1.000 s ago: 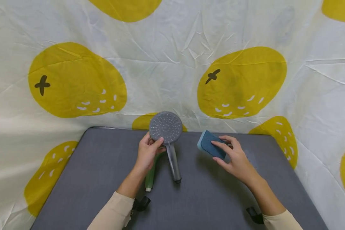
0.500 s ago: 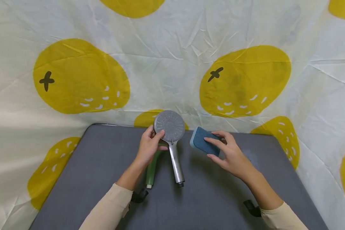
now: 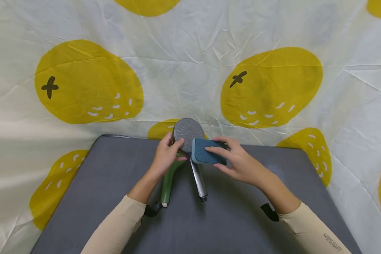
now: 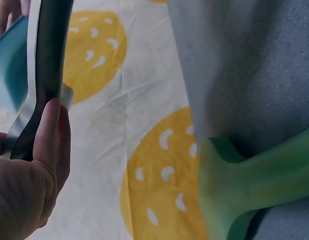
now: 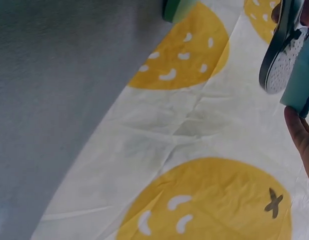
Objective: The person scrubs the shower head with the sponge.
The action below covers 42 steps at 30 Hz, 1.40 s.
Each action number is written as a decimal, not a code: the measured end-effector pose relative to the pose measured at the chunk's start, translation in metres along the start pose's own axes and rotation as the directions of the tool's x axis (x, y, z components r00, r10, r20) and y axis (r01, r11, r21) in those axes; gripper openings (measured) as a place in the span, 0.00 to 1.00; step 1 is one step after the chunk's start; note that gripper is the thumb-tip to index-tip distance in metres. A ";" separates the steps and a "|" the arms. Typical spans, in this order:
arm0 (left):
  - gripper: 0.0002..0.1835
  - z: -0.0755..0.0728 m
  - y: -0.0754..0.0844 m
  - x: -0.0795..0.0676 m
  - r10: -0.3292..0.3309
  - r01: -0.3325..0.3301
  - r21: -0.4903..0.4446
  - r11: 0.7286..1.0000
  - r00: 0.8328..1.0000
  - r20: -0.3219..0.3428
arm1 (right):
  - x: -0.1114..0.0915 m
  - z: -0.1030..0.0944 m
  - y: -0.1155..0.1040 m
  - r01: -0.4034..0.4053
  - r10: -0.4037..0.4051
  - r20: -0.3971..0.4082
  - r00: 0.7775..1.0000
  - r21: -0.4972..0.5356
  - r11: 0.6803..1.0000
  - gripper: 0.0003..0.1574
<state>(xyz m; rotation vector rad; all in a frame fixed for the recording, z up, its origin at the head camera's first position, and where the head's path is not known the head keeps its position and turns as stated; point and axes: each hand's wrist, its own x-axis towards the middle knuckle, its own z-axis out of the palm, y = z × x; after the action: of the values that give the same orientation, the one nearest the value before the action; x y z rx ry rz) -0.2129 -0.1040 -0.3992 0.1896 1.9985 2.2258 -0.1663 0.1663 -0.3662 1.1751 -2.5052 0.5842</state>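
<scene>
In the head view my left hand (image 3: 167,155) grips a grey shower head (image 3: 188,132) by its round rim, thumb on the nozzle face. Its silver handle (image 3: 198,178) slants down toward the front, above the table. My right hand (image 3: 241,162) pinches a blue two-layer sponge (image 3: 211,151) between thumb and fingers. The sponge overlaps the lower right of the nozzle face and the neck. In the right wrist view the pale side of the sponge (image 5: 298,82) faces the nozzles (image 5: 280,70) at very close range; whether they touch I cannot tell.
A green thing with a long handle and a white tip (image 3: 167,188) lies on the grey table (image 3: 120,176) under my left hand. Its wider end (image 4: 219,185) shows in the left wrist view. A white curtain with yellow fruit prints (image 3: 184,84) hangs behind the table.
My right hand has carried the sponge leftward from beside the shower head to its face. My left hand has shifted the shower head slightly right and tilted it.
</scene>
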 end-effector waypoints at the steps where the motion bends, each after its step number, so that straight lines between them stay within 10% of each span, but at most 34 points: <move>1: 0.16 0.001 0.001 0.000 0.005 -0.005 0.016 1.000 1.000 0.007 | 0.003 0.001 0.000 0.013 -0.013 0.006 1.000 -0.010 1.000 0.34; 11: 0.16 0.007 0.010 0.006 0.017 -0.013 0.136 0.991 0.999 -0.033 | 0.009 0.005 -0.006 0.076 -0.070 0.053 0.996 -0.130 0.989 0.37; 34: 0.14 0.006 0.017 0.020 0.055 -0.037 0.363 0.931 0.998 -0.038 | -0.026 0.006 -0.047 0.098 -0.116 0.252 0.961 0.082 0.992 0.34; 42: 0.14 0.007 0.023 0.020 0.008 -0.007 0.385 0.923 1.000 0.000 | -0.009 -0.003 -0.045 0.126 -0.104 0.298 0.949 -0.055 0.991 0.34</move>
<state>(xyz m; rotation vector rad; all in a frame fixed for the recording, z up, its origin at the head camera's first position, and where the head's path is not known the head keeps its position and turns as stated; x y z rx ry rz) -0.2321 -0.0957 -0.3759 0.2371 2.4208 1.8094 -0.1254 0.1475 -0.3568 1.4622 -2.6482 0.3010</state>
